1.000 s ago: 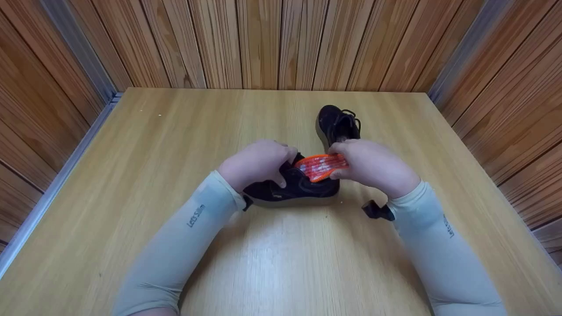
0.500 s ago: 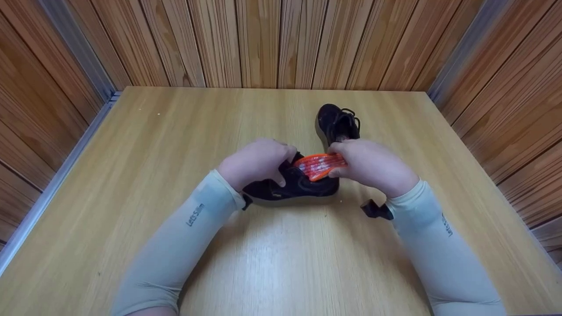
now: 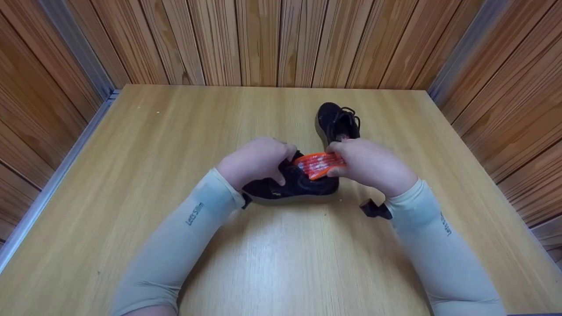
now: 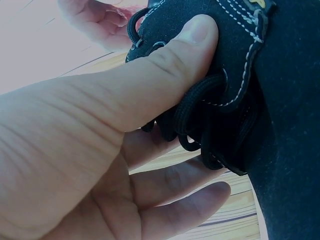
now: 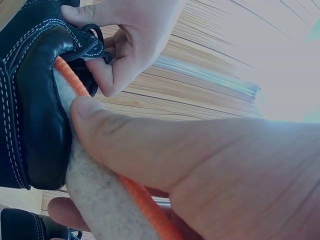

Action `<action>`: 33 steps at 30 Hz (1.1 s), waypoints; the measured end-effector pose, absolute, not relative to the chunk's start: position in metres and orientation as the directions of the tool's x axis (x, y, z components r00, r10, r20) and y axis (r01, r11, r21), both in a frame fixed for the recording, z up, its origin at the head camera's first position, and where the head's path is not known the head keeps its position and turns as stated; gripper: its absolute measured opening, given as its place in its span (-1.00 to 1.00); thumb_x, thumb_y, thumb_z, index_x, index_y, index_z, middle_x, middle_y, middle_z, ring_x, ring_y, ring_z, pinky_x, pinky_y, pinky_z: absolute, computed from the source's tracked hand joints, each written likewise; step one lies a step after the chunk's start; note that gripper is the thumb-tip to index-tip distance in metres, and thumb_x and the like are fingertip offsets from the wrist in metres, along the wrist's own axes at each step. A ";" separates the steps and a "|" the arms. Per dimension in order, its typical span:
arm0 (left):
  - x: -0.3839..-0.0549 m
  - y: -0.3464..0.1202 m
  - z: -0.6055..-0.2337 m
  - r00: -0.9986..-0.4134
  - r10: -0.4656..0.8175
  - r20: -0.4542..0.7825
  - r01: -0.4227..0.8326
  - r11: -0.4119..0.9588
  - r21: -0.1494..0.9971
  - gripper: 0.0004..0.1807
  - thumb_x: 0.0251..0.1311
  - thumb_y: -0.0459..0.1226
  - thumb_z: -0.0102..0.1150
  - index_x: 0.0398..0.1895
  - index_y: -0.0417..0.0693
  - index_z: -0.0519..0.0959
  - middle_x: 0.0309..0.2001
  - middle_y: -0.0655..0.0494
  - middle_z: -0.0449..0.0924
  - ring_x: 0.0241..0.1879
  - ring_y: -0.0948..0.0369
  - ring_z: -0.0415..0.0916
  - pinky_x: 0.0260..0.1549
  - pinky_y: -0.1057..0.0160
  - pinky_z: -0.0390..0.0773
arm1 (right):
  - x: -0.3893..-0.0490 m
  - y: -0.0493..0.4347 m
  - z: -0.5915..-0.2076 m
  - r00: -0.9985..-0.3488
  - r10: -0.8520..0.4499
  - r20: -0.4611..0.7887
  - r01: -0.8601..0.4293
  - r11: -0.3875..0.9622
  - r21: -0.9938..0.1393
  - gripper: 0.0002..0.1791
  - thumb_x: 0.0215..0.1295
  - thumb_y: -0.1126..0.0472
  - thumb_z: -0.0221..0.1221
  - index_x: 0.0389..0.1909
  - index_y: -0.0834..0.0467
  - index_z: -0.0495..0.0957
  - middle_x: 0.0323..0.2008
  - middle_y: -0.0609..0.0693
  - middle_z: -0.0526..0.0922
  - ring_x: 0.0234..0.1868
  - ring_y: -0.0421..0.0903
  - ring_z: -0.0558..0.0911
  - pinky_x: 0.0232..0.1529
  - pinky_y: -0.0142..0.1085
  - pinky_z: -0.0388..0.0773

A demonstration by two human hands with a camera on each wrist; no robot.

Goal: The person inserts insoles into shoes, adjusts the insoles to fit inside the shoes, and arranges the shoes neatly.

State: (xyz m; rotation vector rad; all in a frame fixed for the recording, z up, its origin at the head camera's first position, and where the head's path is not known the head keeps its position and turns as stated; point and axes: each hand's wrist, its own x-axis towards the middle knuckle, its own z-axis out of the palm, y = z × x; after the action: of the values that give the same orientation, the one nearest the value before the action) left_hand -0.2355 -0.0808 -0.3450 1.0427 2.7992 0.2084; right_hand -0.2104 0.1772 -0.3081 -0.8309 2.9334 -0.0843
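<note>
A black lace-up shoe [image 3: 303, 186] with white stitching lies on the table, its toe to the left. My left hand [image 3: 259, 162] grips it by the lacing, thumb on the near side and fingers across the opening. In the left wrist view the thumb [image 4: 170, 65] presses the upper beside the black laces [image 4: 195, 110]. My right hand [image 3: 373, 164] pinches an insole [image 3: 318, 166], red and white patterned with an orange edge, between thumb and fingers. The insole's front end is hidden inside the shoe. Its pale felt underside [image 5: 95, 185] shows in the right wrist view.
A second black shoe [image 3: 329, 116] stands farther back, toe away, with something reddish inside; my right hand overlaps its heel. The wooden table [image 3: 175, 131] is bounded behind by a wood-panelled wall [image 3: 259, 44]. A black wrist mount [image 3: 375, 209] juts from the right sleeve.
Both hands keep their holds on the shoe and the insole. The whole scene sits slightly higher in the head view; hardly anything else differs.
</note>
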 end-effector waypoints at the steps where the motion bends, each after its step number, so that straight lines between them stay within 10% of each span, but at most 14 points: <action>1: -0.236 -0.081 -0.345 -0.746 0.660 -0.084 0.640 0.747 0.182 -0.54 0.15 -0.17 0.69 0.02 0.02 0.62 -0.04 0.12 0.80 -0.01 0.09 0.72 0.18 0.02 0.70 | -0.210 0.177 -0.308 -0.848 -0.524 -0.075 -0.519 0.851 -0.076 -0.45 0.40 -0.05 0.48 0.23 0.22 0.65 0.05 0.17 0.78 -0.04 0.14 0.76 0.06 0.13 0.70; 20: -0.236 -0.080 -0.345 -0.756 0.646 -0.107 0.622 0.759 0.193 -0.53 0.18 -0.18 0.67 0.09 0.04 0.64 0.05 0.10 0.79 0.05 0.09 0.71 0.26 0.00 0.68 | -0.210 0.185 -0.305 -0.851 -0.506 -0.143 -0.493 0.862 -0.121 -0.38 0.44 -0.07 0.44 0.31 0.26 0.60 0.13 0.20 0.77 0.03 0.15 0.75 0.21 0.13 0.67; 33: -0.235 -0.080 -0.345 -0.753 0.650 -0.098 0.631 0.757 0.171 -0.52 0.16 -0.16 0.69 0.06 0.01 0.62 0.02 0.07 0.77 0.02 0.06 0.70 0.22 0.00 0.68 | -0.205 0.193 -0.295 -0.847 -0.521 -0.110 -0.511 0.853 -0.106 -0.47 0.41 -0.06 0.46 0.17 0.24 0.65 -0.12 0.13 0.75 -0.21 0.05 0.68 -0.05 0.07 0.65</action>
State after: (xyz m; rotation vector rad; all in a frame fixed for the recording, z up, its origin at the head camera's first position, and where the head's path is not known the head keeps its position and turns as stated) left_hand -0.2353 -0.0801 -0.3446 1.0281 2.8003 0.1911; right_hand -0.2054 0.1933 -0.2950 -0.8096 2.8937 -0.1091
